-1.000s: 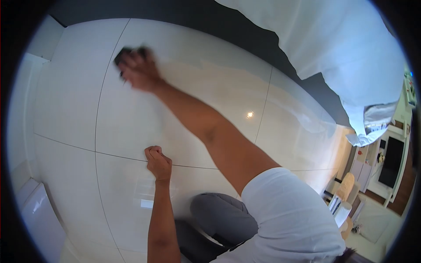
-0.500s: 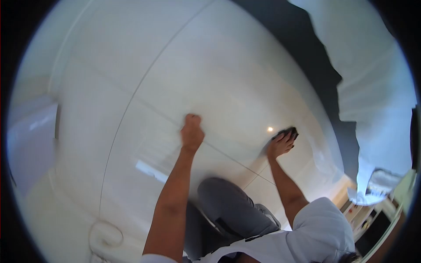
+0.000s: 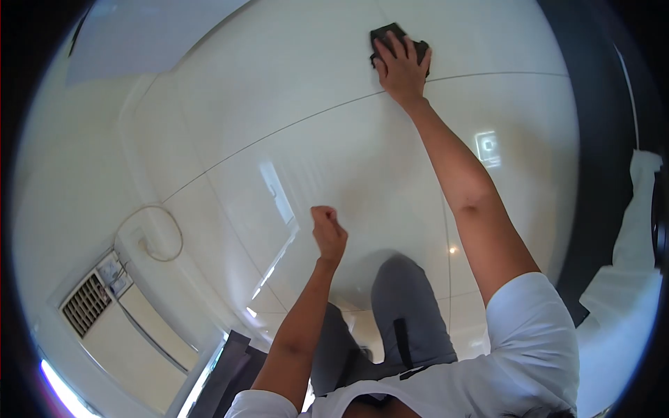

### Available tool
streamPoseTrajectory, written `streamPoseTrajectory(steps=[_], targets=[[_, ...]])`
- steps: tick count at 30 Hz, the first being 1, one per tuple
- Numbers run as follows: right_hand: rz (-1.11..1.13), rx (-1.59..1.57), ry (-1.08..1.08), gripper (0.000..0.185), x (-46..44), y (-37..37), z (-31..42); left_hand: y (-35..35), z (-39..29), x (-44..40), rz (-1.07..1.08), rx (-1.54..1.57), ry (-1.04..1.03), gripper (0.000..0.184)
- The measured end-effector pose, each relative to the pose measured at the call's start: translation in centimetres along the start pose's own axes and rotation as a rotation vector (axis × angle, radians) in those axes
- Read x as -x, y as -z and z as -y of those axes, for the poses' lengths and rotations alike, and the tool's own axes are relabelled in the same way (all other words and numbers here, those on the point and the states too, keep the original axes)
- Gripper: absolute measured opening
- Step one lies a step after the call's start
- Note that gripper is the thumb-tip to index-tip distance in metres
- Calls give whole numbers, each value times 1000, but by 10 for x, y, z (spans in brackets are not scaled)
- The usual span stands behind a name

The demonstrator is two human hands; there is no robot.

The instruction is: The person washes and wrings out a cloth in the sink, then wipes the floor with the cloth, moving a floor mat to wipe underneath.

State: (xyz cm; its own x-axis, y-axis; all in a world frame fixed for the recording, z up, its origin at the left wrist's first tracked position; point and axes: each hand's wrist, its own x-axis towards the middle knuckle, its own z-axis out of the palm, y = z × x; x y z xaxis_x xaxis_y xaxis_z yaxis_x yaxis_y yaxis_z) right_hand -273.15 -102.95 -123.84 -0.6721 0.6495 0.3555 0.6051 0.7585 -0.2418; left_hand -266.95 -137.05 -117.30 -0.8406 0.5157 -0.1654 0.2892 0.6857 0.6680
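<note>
A folded black cloth [image 3: 382, 32] lies on the glossy white tiled floor [image 3: 279, 97], near the top of the view. My right hand [image 3: 405, 75] presses down on it from above, fingers spread over the fabric and arm stretched out. Closer to my body, my left hand [image 3: 329, 233] is closed in a fist low over the tiles, with nothing showing in it. Whether its knuckles touch the floor is hard to tell. My bent knees [image 3: 408, 299] in grey trousers are below.
A dark panel or strip [image 3: 599, 153] runs down the right, with white sheeting [image 3: 627, 237] beyond it. At lower left are a vented white unit [image 3: 150, 341] and a looped cable [image 3: 182, 240] by the wall. A pale panel [image 3: 146, 35] stands at upper left.
My right hand has swept far forward from beside my knee with the black cloth under it. My left hand stays in a fist. The view has turned, bringing the vented unit into sight.
</note>
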Motion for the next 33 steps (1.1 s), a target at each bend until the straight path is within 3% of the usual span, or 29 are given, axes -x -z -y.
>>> streamPoseTrajectory(steps=[2,6,8,10,14,15,16,18,20,21,22,23,25,28,30,33], targets=[[52,-67,303,34,27,0,50,27,44,10,-88,-107,80,18],[241,-148,753,36,182,42,147,54,107,26,-305,-122,247,17],[420,-565,1088,38,233,69,152,68,142,35,-437,-269,272,15],[490,-739,1207,38,227,53,142,82,165,45,-462,-241,333,14],[327,49,595,37,80,14,127,114,206,71,-480,-218,459,12],[-25,113,377,40,50,-18,113,119,218,81,-525,-205,446,12],[-113,147,125,45,19,-34,114,124,228,92,-537,-184,457,12],[-227,222,38,42,-23,-75,141,135,241,110,-620,-169,428,11],[-67,27,317,36,-30,-75,204,141,246,127,-632,-182,444,10],[254,98,422,30,-23,-49,255,143,251,133,-634,-217,453,9],[174,77,592,29,11,-57,288,142,256,139,-641,-203,461,9],[-13,-149,714,28,55,-51,317,142,260,145,-651,-182,473,7],[215,-374,921,42,159,-34,360,140,261,150,-672,-147,498,5],[546,-323,1262,44,293,39,369,147,260,152,-676,-157,526,8],[631,-456,1518,44,329,55,340,151,270,155,-653,-227,457,10],[727,-507,1494,42,288,41,320,162,290,168,-628,-256,468,14]])
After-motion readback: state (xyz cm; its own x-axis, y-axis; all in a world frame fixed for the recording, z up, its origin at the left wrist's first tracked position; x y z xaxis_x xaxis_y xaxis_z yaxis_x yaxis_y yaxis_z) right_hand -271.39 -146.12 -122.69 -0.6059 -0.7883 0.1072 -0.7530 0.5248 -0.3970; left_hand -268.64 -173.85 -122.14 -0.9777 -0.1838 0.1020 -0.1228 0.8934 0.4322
